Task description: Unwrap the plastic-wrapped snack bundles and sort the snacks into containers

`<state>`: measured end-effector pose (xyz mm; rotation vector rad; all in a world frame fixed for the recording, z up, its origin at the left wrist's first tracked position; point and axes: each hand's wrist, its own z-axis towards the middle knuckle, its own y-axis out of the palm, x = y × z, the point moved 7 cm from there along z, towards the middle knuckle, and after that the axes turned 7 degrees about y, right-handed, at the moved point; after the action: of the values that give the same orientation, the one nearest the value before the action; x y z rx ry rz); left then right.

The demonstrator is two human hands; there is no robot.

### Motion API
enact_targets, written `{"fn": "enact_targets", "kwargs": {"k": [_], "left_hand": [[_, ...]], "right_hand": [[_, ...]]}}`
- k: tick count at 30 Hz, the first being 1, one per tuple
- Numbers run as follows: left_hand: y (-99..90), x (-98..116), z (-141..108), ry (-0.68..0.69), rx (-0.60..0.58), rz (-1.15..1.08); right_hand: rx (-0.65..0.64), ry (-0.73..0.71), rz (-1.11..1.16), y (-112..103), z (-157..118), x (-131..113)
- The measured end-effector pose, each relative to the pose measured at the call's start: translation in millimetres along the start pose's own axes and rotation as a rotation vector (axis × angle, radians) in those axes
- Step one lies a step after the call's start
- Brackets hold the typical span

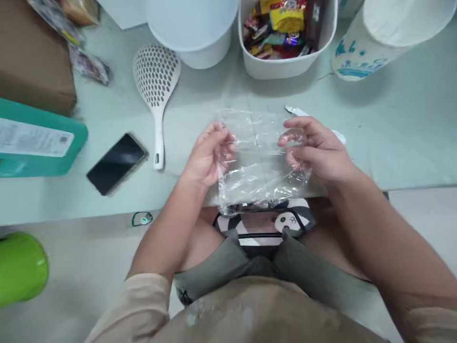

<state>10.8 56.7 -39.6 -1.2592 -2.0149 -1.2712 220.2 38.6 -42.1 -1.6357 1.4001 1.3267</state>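
A crinkled clear plastic bag (262,162) is stretched between my two hands, over the table's front edge. My left hand (212,152) pinches its left side between thumb and fingers. On the other side, my right hand (314,147) has its fingers curled at the bag's right part, with film lying against the fingertips. Through the film I can see the table and, lower down, a panda-patterned item (285,221) on my lap. Partly hidden behind my right hand lies a white-handled tool (296,111) with a metal tip.
A white skimmer (159,90) and a dark phone (117,164) lie to the left, near a teal box (71,138). At the back stand a white tub (203,55), a bin of wrapped snacks (278,69) and a patterned paper cup (367,57). A green bin (23,269) is on the floor.
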Motion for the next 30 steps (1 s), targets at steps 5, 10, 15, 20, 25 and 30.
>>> {"fn": "enact_targets", "kwargs": {"k": [5,10,15,20,25,30], "left_hand": [[-20.4,25.5,6.4,0.230,0.155,-0.120],[-2.9,-0.9,-1.4,-0.062,-0.094,0.033],[-5.5,0.8,-0.5,0.034,-0.079,0.287],[-3.8,2.4,1.6,0.052,-0.100,0.389],[-7.1,10.2,5.1,0.145,-0.150,0.432],[-14.3,17.4,9.5,0.249,-0.184,0.449]], "right_hand": [[0.086,-0.028,0.010,-5.0,4.4,5.9],[0.209,-0.094,-0.053,-16.3,8.4,7.9],[0.257,0.029,0.116,-22.4,6.0,10.8],[0.192,0.135,0.197,-6.0,3.5,15.9],[0.259,0.034,-0.034,-13.4,4.8,15.7],[0.398,-0.103,-0.103,-32.8,3.3,15.0]]}}
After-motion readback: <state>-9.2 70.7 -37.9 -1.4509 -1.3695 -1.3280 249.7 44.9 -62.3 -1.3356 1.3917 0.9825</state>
